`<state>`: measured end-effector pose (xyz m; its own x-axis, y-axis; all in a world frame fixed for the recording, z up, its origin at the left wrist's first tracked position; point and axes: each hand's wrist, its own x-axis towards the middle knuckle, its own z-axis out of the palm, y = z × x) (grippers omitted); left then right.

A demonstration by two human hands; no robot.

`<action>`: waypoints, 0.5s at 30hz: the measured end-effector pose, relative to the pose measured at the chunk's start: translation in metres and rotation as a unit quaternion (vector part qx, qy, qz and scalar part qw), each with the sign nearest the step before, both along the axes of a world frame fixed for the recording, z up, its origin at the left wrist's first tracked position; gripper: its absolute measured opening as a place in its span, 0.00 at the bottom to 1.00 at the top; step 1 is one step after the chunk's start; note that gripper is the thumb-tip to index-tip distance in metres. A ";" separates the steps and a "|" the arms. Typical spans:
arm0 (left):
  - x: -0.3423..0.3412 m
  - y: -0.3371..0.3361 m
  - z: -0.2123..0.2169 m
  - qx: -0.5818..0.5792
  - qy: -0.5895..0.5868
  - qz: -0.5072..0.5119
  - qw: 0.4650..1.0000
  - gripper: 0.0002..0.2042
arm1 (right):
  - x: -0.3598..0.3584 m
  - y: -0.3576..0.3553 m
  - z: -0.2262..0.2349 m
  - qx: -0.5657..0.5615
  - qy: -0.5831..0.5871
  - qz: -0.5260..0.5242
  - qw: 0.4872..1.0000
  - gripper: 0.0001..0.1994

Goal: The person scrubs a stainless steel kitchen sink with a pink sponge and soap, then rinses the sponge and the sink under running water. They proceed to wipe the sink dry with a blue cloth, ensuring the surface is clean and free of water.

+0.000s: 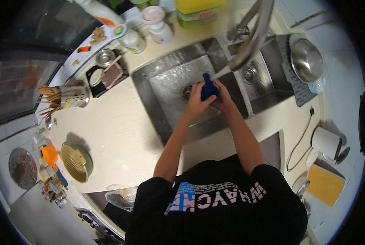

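Observation:
Over the left basin of the steel sink (162, 118), a dark blue object (208, 90) with a narrow upper end sits between my two hands; its exact kind cannot be made out. My left hand (197, 99) is closed around its left side, thumb across the front. On the other side my right hand (223, 97) grips it, fingers partly hidden behind it. Water runs from the curved metal faucet (251, 47) toward the blue object's top. The drain (187, 92) shows partly beside my left hand.
A grey drying mat (302, 96) with a metal bowl (307, 60) flanks the sink on the right. Bottles (160, 30) line the back. On the left are a chopstick holder (74, 96) and a colander (76, 163); a white kettle (326, 143) stands right.

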<state>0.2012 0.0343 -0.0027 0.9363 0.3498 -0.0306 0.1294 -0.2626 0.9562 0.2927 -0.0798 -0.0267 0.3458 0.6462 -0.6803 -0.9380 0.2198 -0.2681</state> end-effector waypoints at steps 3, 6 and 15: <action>-0.011 0.004 0.000 -0.099 -0.024 0.095 0.990 0.28 | 0.020 0.008 0.010 -0.047 -0.080 -0.037 0.995 0.21; -0.035 0.011 0.013 -0.133 -0.009 0.185 0.974 0.26 | 0.033 0.010 0.031 -0.032 -0.045 -0.016 0.998 0.22; -0.005 -0.012 0.030 -0.306 0.009 0.273 0.912 0.18 | -0.004 0.023 0.053 -0.044 -0.146 0.056 0.987 0.19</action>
<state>0.1967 0.0219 0.0275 0.6258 0.6753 -0.3904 0.0987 0.4280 0.8984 0.2891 -0.0569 0.0260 0.4649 0.6346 -0.6174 -0.8354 0.0835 -0.5433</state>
